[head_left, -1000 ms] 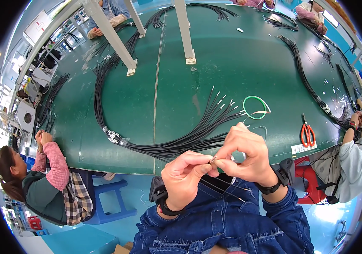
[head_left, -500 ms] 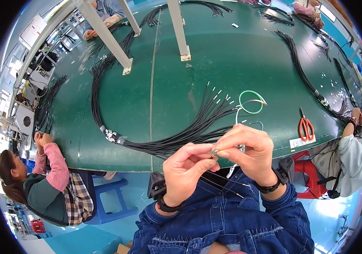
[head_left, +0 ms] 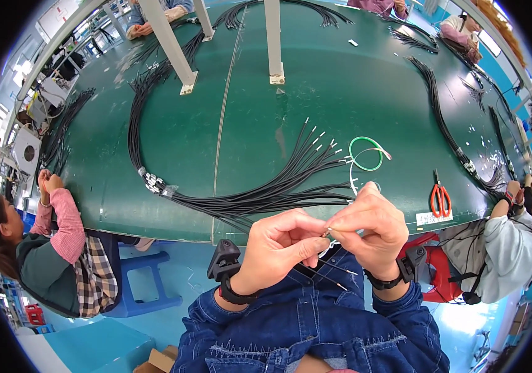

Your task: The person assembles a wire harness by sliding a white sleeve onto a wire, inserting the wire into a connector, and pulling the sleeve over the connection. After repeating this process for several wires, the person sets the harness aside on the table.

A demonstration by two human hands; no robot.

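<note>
- You are pinching a thin black wire (head_left: 331, 273) between the thumb and forefinger of your left hand (head_left: 276, 248), just below the near edge of the green worktable (head_left: 316, 93).
- Your right hand (head_left: 368, 229) is closing its fingertips on the same wire's metal tip, touching your left fingertips.
- The wire's free ends are trailing down over your denim jacket (head_left: 303, 323), below the table edge.
- A fanned bundle of black cables (head_left: 260, 196) is lying on the table just beyond your hands.
- A green wire loop (head_left: 365, 153) is sitting to the right of the bundle's tips.
- Orange-handled scissors (head_left: 440, 199) are resting near the table's right edge.
</note>
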